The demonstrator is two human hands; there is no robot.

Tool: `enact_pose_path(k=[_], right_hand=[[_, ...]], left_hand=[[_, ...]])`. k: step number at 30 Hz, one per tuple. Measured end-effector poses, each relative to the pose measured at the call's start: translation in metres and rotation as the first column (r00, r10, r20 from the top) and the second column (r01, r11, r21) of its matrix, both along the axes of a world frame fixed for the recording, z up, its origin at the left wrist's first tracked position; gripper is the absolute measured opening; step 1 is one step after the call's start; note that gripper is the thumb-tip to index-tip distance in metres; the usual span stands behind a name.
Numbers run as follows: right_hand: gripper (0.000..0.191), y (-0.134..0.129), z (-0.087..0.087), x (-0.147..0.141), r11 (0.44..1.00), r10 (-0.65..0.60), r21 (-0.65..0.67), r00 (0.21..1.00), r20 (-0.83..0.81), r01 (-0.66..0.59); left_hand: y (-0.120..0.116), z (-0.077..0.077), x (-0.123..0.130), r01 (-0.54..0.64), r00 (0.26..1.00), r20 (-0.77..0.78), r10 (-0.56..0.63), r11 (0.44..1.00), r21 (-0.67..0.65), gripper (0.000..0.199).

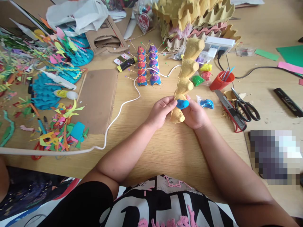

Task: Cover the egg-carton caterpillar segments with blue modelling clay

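A yellow egg-carton strip [186, 85] with several bumps is held up between my two hands, its far end tilted away over the table. Blue clay [183, 104] covers one bump near its close end. My left hand [161, 111] is closed on the strip's left edge, thumb against the blue clay. My right hand [195, 114] grips the other side, with its thumb by the clay and the other fingers partly hidden. Beyond stand two decorated egg-carton strips, one red and blue [142, 71], one purple and blue [154, 67], with pins stuck in them.
Packets of blue clay [206, 103] and green clay [197, 80] lie near the strip. At right are a red cup [222, 79], a utility knife [233, 113] and scissors [245, 105]. A white cable [120, 110] crosses the left side by a cardboard sheet [97, 101] and paper scraps.
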State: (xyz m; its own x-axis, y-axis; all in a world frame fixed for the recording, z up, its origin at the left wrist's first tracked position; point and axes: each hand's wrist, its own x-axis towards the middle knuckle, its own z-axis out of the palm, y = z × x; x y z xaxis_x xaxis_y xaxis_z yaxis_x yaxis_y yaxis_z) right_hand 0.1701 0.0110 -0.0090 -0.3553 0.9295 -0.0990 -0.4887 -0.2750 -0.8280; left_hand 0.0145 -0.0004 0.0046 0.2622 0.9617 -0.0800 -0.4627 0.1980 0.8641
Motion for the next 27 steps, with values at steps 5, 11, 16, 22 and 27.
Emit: enact_pose_path(k=[5,11,16,22,27], right_hand=[[0.038,0.0,0.001,0.0,0.999,-0.008,-0.033,0.999,-0.049,0.007],[0.032,-0.002,0.004,-0.002,0.996,-0.03,-0.091,0.997,-0.068,0.024],[0.032,-0.002,0.005,-0.002,0.994,-0.043,-0.102,0.997,-0.067,0.036],[0.037,-0.002,0.005,-0.001,0.992,-0.054,-0.118,0.996,-0.065,0.046],[0.039,-0.001,0.004,-0.001,0.992,-0.049,-0.123,0.997,-0.062,0.041]], left_hand=[[0.003,-0.006,-0.001,-0.014,1.0,0.009,0.013,0.999,0.047,0.052],[0.006,-0.013,-0.002,0.002,1.0,0.014,-0.003,0.998,0.063,0.053],[0.006,-0.01,-0.003,0.055,0.997,0.052,-0.057,0.997,0.048,0.05],[0.005,-0.008,-0.004,0.089,0.994,0.06,-0.091,0.995,0.037,0.041],[0.005,-0.008,-0.002,0.073,0.996,0.039,-0.076,0.995,0.065,0.044]])
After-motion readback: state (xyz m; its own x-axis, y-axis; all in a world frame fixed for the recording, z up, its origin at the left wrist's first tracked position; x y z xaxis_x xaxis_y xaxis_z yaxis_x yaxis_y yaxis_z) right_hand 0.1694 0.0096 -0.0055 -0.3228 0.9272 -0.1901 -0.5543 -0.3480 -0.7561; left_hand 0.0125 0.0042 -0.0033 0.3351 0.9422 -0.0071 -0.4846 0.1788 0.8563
